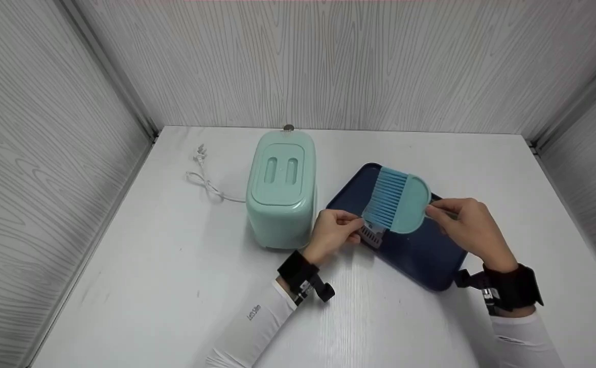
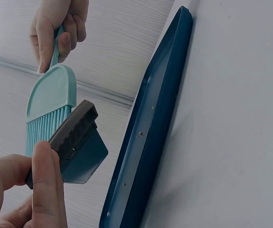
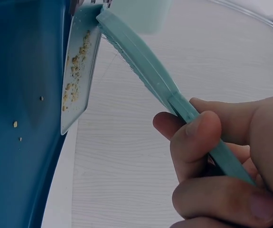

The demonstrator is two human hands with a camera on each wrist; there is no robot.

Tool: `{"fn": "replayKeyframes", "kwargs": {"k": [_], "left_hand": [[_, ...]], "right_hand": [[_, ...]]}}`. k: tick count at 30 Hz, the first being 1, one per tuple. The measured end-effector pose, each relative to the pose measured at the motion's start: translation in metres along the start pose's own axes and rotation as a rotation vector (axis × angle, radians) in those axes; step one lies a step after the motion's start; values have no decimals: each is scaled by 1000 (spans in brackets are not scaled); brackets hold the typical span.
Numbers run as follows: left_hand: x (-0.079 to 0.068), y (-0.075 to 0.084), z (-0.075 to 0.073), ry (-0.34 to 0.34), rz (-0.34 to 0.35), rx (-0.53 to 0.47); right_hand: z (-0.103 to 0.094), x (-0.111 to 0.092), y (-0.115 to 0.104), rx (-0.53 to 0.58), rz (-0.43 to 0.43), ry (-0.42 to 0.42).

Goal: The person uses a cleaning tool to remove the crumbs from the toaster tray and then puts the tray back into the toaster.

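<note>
Lying at the head view's four o'clock, a navy tray [image 1: 423,263] sits beneath a mint, blue-bristled brush [image 1: 410,204] the right hand [image 1: 467,225] grips, while at the brush's seven o'clock the left hand [image 1: 333,232] pinches a grey-edged pan [image 1: 372,235] of tan crumbs [image 3: 76,61].

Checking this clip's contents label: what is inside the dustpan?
Yellowish crumbs lie inside the dustpan, seen in the right wrist view; the brush covers one corner, hiding anything there.

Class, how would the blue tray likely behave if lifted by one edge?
The blue tray is probably stiff: its raised rim runs straight. It looks light for its size, given its thin walls. The loose crumbs on it would likely slide if it tilted.
</note>
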State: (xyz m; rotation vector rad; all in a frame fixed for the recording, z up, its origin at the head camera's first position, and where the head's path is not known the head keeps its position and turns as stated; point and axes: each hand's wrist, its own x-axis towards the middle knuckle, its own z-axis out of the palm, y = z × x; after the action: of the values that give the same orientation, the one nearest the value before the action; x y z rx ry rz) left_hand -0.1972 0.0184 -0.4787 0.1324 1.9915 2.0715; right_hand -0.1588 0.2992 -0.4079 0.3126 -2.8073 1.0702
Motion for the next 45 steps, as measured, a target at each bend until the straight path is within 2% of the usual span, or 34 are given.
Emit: {"fn": "replayKeyframes", "kwargs": {"k": [13, 23, 36, 45], "left_hand": [[-1, 1, 0, 6, -9, 4], [-2, 2, -1, -15, 15, -28], [-1, 3, -1, 6, 20, -17], [-1, 2, -2, 3, 30, -36]], "right_hand": [[-6, 0, 12, -37, 16, 11], [-10, 0, 18, -71, 16, 30], [-14, 1, 22, -150, 53, 68], [-15, 1, 24, -159, 82, 71]]}}
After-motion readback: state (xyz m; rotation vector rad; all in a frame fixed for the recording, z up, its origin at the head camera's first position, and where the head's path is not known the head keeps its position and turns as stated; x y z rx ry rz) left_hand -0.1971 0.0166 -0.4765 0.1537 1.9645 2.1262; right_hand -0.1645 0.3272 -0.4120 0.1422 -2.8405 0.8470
